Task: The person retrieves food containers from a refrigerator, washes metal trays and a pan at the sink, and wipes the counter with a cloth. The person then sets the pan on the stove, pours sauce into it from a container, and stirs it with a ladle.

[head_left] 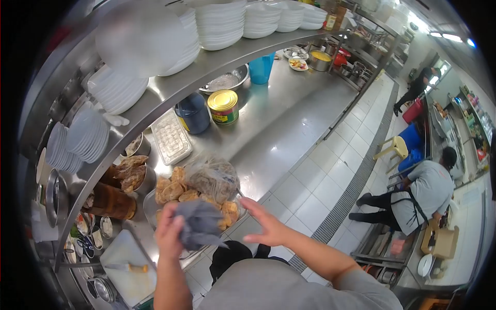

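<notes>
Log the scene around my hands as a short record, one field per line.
Left hand: holding a crumpled dark-grey thing, material unclear
Right hand: open, holding nothing
Silver metal tray: chunky brown food pieces, a clear plastic bag against them
White rectangular cutting board: yellow-handled knife lying on it
Beyond tray: round yellow-topped can beside a dark-blue container

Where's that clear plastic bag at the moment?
In the head view, the clear plastic bag is left of centre, on or against the browned food pieces, beyond the grey crumpled item in the left hand.
</notes>
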A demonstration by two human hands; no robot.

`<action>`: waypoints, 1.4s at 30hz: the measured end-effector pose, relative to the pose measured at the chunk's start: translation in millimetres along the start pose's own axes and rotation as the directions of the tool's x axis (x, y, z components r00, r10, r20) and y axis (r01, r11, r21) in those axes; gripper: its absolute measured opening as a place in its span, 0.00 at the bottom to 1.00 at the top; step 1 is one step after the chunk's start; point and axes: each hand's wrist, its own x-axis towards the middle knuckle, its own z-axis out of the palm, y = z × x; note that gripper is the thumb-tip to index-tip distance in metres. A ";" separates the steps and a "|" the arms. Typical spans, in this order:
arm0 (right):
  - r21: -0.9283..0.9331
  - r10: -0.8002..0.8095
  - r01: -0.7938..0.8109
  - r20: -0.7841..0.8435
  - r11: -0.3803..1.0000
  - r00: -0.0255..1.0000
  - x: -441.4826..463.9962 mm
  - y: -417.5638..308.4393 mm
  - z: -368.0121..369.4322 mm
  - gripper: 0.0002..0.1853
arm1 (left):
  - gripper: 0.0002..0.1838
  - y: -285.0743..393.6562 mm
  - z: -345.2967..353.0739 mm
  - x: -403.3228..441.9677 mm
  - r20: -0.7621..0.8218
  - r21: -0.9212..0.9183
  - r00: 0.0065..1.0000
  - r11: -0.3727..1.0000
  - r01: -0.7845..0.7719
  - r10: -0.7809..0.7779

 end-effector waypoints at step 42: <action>-0.887 0.137 -0.356 -0.330 0.293 0.934 372.4 548.8 -636.3 0.35 | 0.43 -371.1 199.9 216.7 -0.296 0.929 0.951 -0.205 0.309 0.092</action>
